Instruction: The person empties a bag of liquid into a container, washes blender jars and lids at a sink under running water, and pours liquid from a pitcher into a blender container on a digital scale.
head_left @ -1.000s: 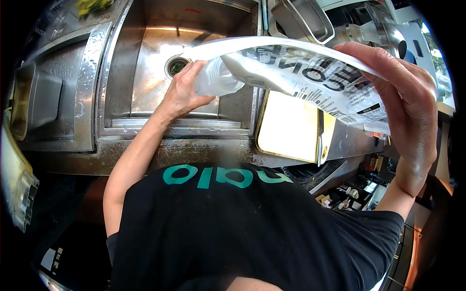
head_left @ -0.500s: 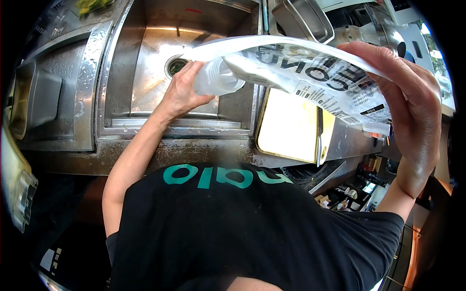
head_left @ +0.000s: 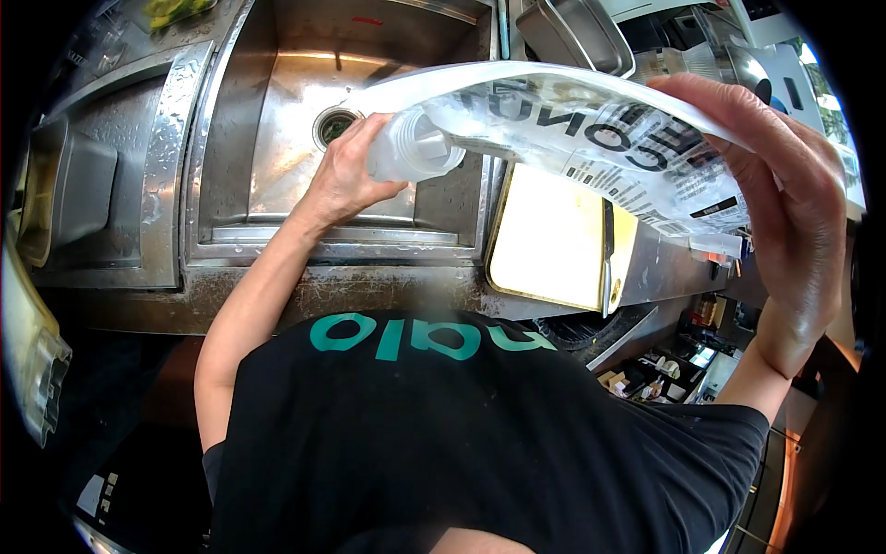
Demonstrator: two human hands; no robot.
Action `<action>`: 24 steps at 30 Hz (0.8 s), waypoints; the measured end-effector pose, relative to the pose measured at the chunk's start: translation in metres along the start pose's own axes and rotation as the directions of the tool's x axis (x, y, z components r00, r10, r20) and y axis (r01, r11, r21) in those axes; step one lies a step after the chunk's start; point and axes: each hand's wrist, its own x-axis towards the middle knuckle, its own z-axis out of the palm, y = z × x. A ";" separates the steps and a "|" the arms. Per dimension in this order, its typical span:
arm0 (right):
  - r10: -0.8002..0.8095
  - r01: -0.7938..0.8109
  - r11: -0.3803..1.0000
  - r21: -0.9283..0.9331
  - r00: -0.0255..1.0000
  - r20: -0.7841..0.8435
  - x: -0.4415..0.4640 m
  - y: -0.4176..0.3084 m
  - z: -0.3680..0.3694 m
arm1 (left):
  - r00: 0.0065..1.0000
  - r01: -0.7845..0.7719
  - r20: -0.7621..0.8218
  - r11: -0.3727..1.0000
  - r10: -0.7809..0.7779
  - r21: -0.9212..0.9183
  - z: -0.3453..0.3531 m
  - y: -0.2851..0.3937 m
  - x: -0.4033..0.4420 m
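Note:
My left hand (head_left: 349, 175) is wrapped round a translucent plastic bottle (head_left: 397, 159) above the sink, its wide threaded mouth facing right. A large clear bag (head_left: 637, 162) with black print and a white edge spans from the bottle to the right. The bag's left end meets the bottle's mouth, with pale contents showing near it. Gripping the bag's right end is my right hand (head_left: 771, 152), thumb and fingers pinched on the film. How much lies inside the bottle I cannot make out.
Under the bag, a cutting board (head_left: 544, 249) bears a knife (head_left: 607, 263). The steel sink (head_left: 286, 166) has a round drain (head_left: 334, 125). Metal pans stand at the left (head_left: 83, 180) and behind the bag (head_left: 581, 37). A plastic container (head_left: 37, 351) is at the far left edge.
My right hand has moved slightly right and outward, with the bag's right end shifting along. The bag's film has changed shape a little near the bottle. My left hand and the bottle are nearly still.

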 end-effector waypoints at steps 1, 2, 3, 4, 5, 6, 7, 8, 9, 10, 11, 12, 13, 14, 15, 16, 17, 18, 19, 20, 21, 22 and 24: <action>0.005 -0.005 1.000 -0.013 1.000 0.005 0.000 0.000 0.000 | 1.000 -0.004 -0.003 1.000 0.004 0.000 0.000 0.000 0.000; 0.003 -0.003 1.000 -0.020 1.000 0.014 0.001 0.001 -0.002 | 1.000 -0.008 -0.006 1.000 0.008 -0.001 0.000 0.000 0.000; 0.007 -0.007 0.999 -0.032 1.000 0.011 0.000 0.001 -0.002 | 1.000 -0.013 -0.010 1.000 0.013 -0.002 0.000 0.000 0.000; 0.011 -0.010 0.999 -0.043 1.000 0.007 -0.001 0.002 -0.003 | 1.000 -0.011 -0.008 1.000 0.011 0.001 0.000 0.000 0.000; 0.020 -0.020 0.998 -0.058 1.000 -0.009 -0.005 0.002 -0.002 | 1.000 -0.009 -0.008 1.000 0.009 0.003 0.000 -0.001 0.000; 0.024 -0.024 0.998 -0.065 1.000 -0.013 -0.005 0.002 -0.002 | 1.000 -0.007 -0.007 1.000 0.007 0.005 0.000 -0.001 0.000; 0.028 -0.029 0.997 -0.071 0.999 -0.018 -0.006 0.002 -0.002 | 1.000 -0.010 -0.009 1.000 0.010 0.007 0.000 -0.001 0.000; 0.027 -0.027 0.997 -0.069 1.000 -0.011 -0.004 0.001 -0.002 | 1.000 -0.013 -0.011 1.000 0.014 0.008 0.000 -0.001 0.000; 0.024 -0.025 0.997 -0.068 1.000 -0.005 -0.003 0.001 -0.003 | 1.000 -0.017 -0.014 1.000 0.017 0.009 0.000 -0.001 0.000; 0.022 -0.022 0.997 -0.068 1.000 0.001 -0.002 0.001 -0.003 | 0.999 -0.024 -0.020 1.000 0.025 0.013 0.000 -0.001 0.000; 0.020 -0.019 0.998 -0.068 1.000 0.006 -0.001 0.001 -0.004 | 0.999 -0.032 -0.026 0.999 0.033 0.017 0.000 -0.002 0.000; 0.026 -0.026 0.997 -0.066 1.000 0.000 -0.002 0.001 -0.004 | 0.999 -0.040 -0.032 0.999 0.041 0.020 0.000 -0.002 0.000; 0.033 -0.033 0.997 -0.065 0.999 -0.005 -0.002 0.000 -0.003 | 0.999 -0.036 -0.027 0.999 0.036 0.016 0.000 -0.002 0.000; 0.048 -0.050 0.997 -0.061 0.999 -0.019 -0.004 -0.001 -0.002 | 0.999 -0.032 -0.022 0.999 0.032 0.011 0.000 -0.003 0.000; 0.048 -0.048 0.998 -0.048 0.999 -0.012 -0.004 -0.001 -0.002 | 0.999 -0.027 -0.017 1.000 0.027 0.006 0.000 -0.003 0.000; 0.047 -0.047 0.998 -0.035 0.999 -0.005 -0.004 -0.001 -0.002 | 1.000 -0.024 -0.017 1.000 0.024 0.009 0.000 -0.003 0.000; 0.029 -0.029 1.000 -0.012 0.999 0.024 0.000 0.001 -0.004 | 1.000 -0.021 -0.016 1.000 0.021 0.012 0.000 -0.002 0.000; 0.018 -0.018 1.000 0.001 0.999 0.051 0.002 0.002 -0.007 | 1.000 -0.018 -0.014 1.000 0.018 0.014 0.000 -0.002 0.000; 0.007 -0.009 1.000 0.015 0.997 0.078 0.004 0.002 -0.009 | 1.000 -0.016 -0.015 1.000 0.016 0.014 -0.001 -0.002 0.000; 0.004 -0.006 1.000 0.017 0.995 0.104 0.006 0.003 -0.011 | 1.000 -0.014 -0.015 1.000 0.014 0.013 -0.001 -0.001 0.000; -0.004 0.002 1.000 0.009 0.993 0.118 0.007 0.002 -0.013 | 1.000 -0.012 -0.015 1.000 0.012 0.012 -0.001 -0.001 0.000; -0.011 0.011 1.000 0.001 0.991 0.132 0.008 0.002 -0.015 | 1.000 -0.010 -0.012 1.000 0.010 0.008 -0.001 0.000 0.000; -0.018 0.022 0.999 -0.025 0.989 0.146 0.012 -0.002 -0.017 | 1.000 -0.005 -0.006 1.000 0.005 0.000 -0.002 0.000 0.000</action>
